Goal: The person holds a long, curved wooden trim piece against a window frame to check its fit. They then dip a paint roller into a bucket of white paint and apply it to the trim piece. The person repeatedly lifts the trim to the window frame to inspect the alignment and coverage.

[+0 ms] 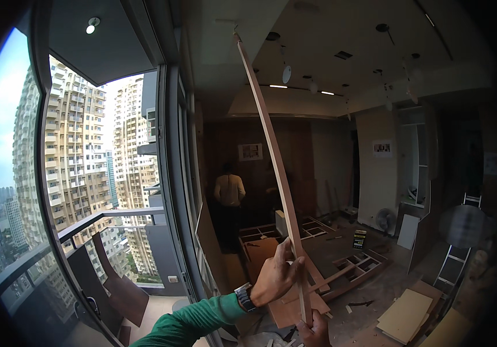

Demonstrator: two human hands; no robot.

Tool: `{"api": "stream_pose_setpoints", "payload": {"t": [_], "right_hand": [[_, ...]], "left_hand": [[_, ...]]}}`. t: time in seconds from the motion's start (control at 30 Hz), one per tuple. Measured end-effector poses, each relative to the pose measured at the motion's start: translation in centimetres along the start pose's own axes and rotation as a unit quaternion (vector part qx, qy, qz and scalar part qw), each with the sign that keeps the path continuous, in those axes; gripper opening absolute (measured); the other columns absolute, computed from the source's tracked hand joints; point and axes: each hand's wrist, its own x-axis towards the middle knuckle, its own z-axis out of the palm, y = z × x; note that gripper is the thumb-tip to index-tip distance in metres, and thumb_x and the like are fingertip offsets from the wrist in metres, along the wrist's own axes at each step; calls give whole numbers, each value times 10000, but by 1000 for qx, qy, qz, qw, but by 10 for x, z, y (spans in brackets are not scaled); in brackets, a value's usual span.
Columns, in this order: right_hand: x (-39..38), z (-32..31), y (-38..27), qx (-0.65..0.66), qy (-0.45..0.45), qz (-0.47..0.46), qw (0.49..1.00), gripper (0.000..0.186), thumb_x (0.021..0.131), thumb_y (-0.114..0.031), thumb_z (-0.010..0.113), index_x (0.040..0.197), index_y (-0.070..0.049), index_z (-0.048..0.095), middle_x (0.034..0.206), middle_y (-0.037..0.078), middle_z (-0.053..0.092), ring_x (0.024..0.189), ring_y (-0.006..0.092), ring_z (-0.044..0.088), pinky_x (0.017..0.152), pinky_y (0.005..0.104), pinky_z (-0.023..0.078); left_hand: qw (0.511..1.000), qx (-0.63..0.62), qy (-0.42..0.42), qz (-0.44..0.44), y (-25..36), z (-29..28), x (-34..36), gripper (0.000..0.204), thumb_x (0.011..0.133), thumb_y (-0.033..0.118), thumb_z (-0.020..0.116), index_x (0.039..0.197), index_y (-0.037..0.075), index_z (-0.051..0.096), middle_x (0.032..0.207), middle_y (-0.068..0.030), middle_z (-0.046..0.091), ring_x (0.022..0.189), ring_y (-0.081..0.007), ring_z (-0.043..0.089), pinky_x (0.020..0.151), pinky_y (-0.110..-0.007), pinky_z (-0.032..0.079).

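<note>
A long, thin wooden batten [273,153] rises at a slant in front of me, its far end up by the ceiling. My left hand [276,274], below a green sleeve and a wristwatch [244,298], is closed around its lower part. Beneath it, my right hand [316,331] grips the batten close to its bottom end, partly cut off by the lower edge of the view. Whether the top end touches the ceiling I cannot tell. Behind the hands, reddish-brown boards [264,260] lie low over the floor.
Wooden lattice frames [355,272] and stacked boards [405,315] lie on the floor. A person [229,188] stands farther back. On the right are a ladder [453,265] and a fan [384,220]. Left is a balcony railing [110,214] beyond a door frame [173,173]. Lamps [286,73] hang overhead.
</note>
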Motion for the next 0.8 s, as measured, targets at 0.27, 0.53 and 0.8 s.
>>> {"api": "stream_pose_setpoints", "payload": {"t": [0.27, 0.53, 0.8], "right_hand": [[-75, -33, -3, 33, 43, 50, 997, 253, 927, -276, 682, 955, -47, 578, 662, 25, 454, 591, 136, 437, 531, 359, 409], [-111, -52, -18, 28, 80, 108, 991, 267, 910, -289, 701, 949, -50, 587, 636, 46, 480, 583, 157, 453, 540, 366, 420], [-99, -52, -23, -26, 56, 132, 989, 275, 914, -297, 681, 972, -48, 580, 645, 99, 511, 567, 216, 495, 544, 400, 439]], "left_hand": [[999, 31, -37, 6, 52, 42, -62, 686, 999, 204, 678, 1469, -98, 280, 949, -238, 729, 752, -332, 752, 597, -402, 581], [999, 4, -32, 42, 68, 71, -91, 743, 971, 276, 718, 1474, -73, 297, 1079, -209, 707, 768, -319, 760, 585, -419, 613], [998, -37, -47, -24, 64, 61, -79, 699, 997, 264, 681, 1508, -22, 299, 1013, -216, 725, 758, -325, 753, 619, -416, 600]]}}
